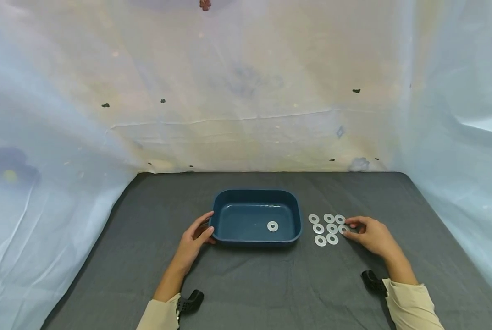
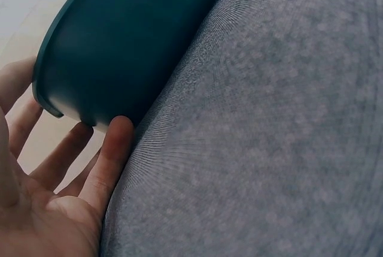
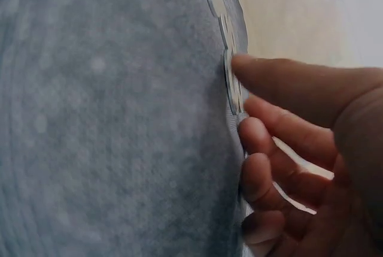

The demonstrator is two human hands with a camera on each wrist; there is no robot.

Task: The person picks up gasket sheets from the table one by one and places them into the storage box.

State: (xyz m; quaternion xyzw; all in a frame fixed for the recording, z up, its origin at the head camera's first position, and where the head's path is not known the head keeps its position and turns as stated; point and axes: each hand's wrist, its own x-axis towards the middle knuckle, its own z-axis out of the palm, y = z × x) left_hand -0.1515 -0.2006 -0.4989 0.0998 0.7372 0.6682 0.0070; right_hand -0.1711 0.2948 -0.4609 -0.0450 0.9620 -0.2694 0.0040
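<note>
While the left hand (image 1: 193,242) steadies the dark blue plastic tray (image 1: 298,215) with relaxed, spread fingers, the right hand (image 1: 371,236) curls its fingertips onto the nearest flat silver metal washer (image 1: 343,229) on the grey cloth (image 1: 270,284). One washer in the tray (image 1: 272,226) suggests transfer is early; lifting cleanly comes next.

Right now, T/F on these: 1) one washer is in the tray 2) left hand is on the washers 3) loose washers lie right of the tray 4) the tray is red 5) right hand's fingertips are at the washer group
1) True: a single washer lies in the tray.
2) False: the left hand touches the tray's left end.
3) True: the loose washers lie on the grey cloth, right of the tray.
4) False: the tray is dark blue.
5) True: the right hand has its fingertips at the group's right edge.
</note>
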